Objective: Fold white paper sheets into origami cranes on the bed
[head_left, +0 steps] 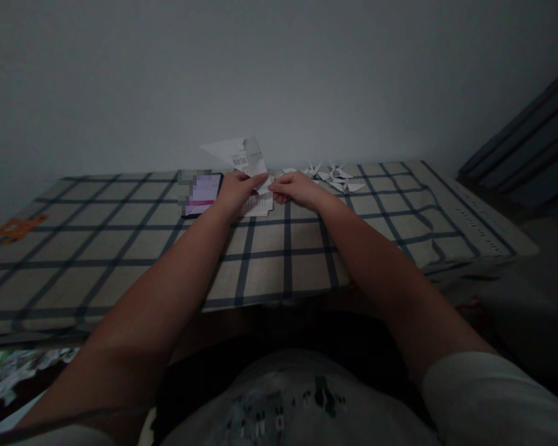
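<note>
A printed sheet of paper [248, 158], partly folded and with a pointed corner to the left, stands up from my left hand [238, 189]. The thumb and fingers of that hand are closed on it. My right hand [294, 187] pinches at the paper's lower right edge, its fingers curled together; the exact spot it grips is too small to make out. Under and in front of my left hand lie more printed paper sheets [260, 206]. Several folded paper cranes [337, 176] lie just beyond my right hand.
A lit phone [204, 194] lies left of my left hand on the checked tablecloth [270, 266]. An orange item [21, 228] is at the table's far left. The wall [279, 80] rises behind the table, and a dark curtain [525, 130] hangs at right.
</note>
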A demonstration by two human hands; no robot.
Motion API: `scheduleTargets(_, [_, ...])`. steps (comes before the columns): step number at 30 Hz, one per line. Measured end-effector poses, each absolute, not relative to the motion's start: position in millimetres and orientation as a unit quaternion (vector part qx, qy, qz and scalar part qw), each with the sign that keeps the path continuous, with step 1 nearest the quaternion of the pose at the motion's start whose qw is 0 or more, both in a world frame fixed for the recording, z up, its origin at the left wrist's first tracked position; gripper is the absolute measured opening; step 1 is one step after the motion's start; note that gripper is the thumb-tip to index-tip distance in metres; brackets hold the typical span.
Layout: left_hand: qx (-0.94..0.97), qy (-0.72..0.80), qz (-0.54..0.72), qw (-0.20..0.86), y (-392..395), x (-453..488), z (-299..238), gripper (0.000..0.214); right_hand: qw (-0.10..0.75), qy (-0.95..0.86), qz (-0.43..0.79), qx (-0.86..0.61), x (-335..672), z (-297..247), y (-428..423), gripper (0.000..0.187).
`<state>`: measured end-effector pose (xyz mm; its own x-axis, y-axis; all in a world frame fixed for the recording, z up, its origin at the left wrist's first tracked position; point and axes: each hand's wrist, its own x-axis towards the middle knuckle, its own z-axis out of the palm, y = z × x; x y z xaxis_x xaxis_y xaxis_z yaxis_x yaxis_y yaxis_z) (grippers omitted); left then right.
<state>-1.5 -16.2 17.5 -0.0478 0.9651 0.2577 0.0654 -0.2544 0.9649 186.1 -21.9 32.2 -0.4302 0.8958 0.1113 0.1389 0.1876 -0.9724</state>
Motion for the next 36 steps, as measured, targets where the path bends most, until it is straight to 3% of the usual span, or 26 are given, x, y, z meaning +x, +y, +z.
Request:
scheduleTargets(12, [0.521,0.414,0.593,0.454,-10.9,-1.0,10.9,0.050,0.351,-0.697,0.505,-0.369,186.5,28.4,-20.5,0.025])
scheduleTargets(20, [0.539,0.396,0.593,0.448,-15.3,0.8,16.3,0.042,0.337,-0.688,0.509,-0.393,185.1,33.3,-26.6,0.027])
scheduleTargets(24, [0.546,0.414,0.578,0.444,-12.9,-0.9,12.5,0.040,0.376,-0.674,0.495,-0.399,183.7,38.5,-27.6,0.038])
scheduleTargets(30, [0.569,0.419,0.513,0.488,-18.1,0.8,9.9,0.042,0.454,-0.634,0.470,-0.413,183.8,42.6,-25.1,0.020])
scheduleTargets(36, [0.577,0.429,0.500,0.483,-23.8,2.9,10.2,0.045,0.457,-0.660,0.447,-0.396,186.7,32.6,-14.4,0.022])
